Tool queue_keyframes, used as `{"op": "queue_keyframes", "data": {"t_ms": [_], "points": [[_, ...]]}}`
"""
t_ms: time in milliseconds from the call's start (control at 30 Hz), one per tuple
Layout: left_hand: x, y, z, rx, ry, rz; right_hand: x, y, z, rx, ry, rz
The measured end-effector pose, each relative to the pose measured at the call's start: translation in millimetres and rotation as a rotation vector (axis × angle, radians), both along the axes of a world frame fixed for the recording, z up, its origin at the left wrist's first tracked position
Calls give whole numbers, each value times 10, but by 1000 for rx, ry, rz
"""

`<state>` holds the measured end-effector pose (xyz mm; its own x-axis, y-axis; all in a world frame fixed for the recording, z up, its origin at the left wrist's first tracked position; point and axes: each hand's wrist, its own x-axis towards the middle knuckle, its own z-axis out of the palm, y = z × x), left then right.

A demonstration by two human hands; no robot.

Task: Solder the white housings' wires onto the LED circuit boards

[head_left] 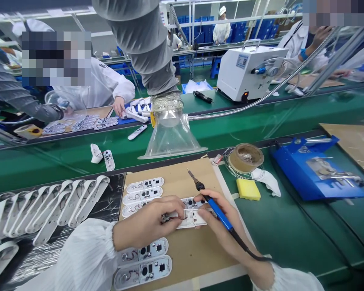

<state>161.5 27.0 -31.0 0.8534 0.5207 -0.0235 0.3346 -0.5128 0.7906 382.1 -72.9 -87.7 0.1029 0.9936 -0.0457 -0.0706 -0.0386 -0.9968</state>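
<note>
Honestly, risk is the iron: right hand [221,218] has its grip wrapped around the soldering iron [210,200], tip raised over the cardboard mat [200,246] on the worktop, while left hand [148,224] fingers pinch the white board [191,218] close enough to get burnt.

A long white plastic housing with a circuit board [190,217] is lying flat at the middle of the brown cardboard mat [197,246]. A blue-handled soldering iron [210,202] is slanting above the mat, its metal tip pointing up and away from the housing.
</note>
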Motion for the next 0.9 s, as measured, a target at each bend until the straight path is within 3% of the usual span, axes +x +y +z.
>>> {"op": "queue_keyframes", "data": {"t_ms": [133,400,500,700,900], "points": [[64,32,55,-99,63,-82,58,15,5,23,10,-7],[191,142,139,-274,213,-125,197,42,-78,63,-118,-21],[236,119,76,-241,194,-92,232,39,-124,112,-211,-109],[349,11,-110,-54,59,80,174,-34,-156,378,-467,-412],[474,-76,-194,-26,19,150,59,-45,-39,354,-391,-242]]}}
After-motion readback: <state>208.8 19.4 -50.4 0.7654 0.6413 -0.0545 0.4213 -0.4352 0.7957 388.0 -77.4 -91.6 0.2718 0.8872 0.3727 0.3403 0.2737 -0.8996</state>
